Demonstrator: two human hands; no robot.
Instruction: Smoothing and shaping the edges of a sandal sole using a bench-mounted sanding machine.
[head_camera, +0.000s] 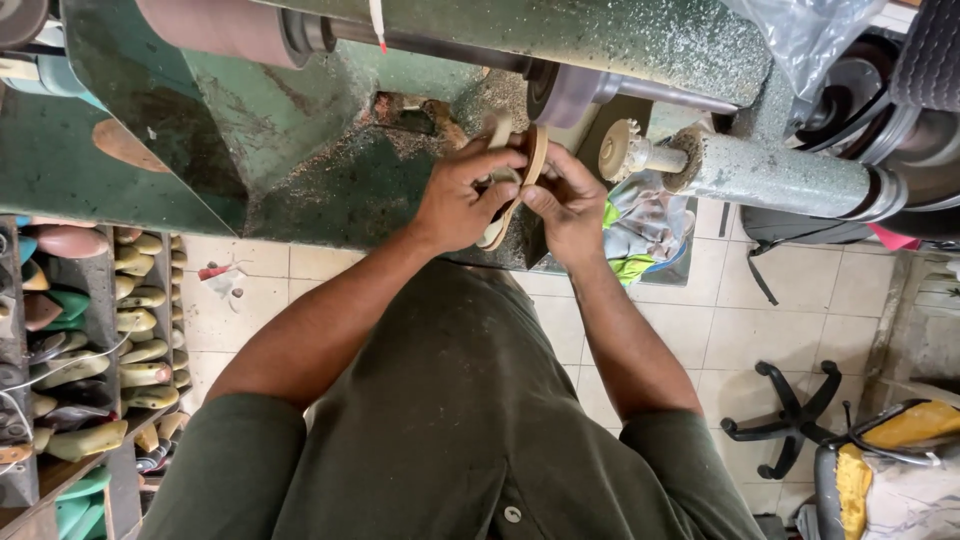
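Shelves (95, 330), far left: rows of shoe forms (145, 350) in cream, green and brown, stacked toe-outward.

Green machine housing (200, 150), upper left to centre: dusty and worn, with a pinkish drum (220, 28) on a horizontal shaft along the top.

Left hand (462, 195), centre: fingers closed around a tan shoe sole (518, 185), thumb across its face. The sole is held on edge, up in front of the machine, between both hands and just below the shaft.

Right hand (567, 200), touching the left: fingers pinched on the sole's right edge.

Small bristle wheel (622, 150), just right of the hands: mounted on the end of a speckled green arm (790, 175).

Crumpled cloth (640, 235), below the wheel: mixed green, blue and white.

Tiled floor (720, 320), lower right: pale squares, carrying a black chair base (790, 415) with castors.

Yellow-padded seat (890, 450), far right corner: partly in view.
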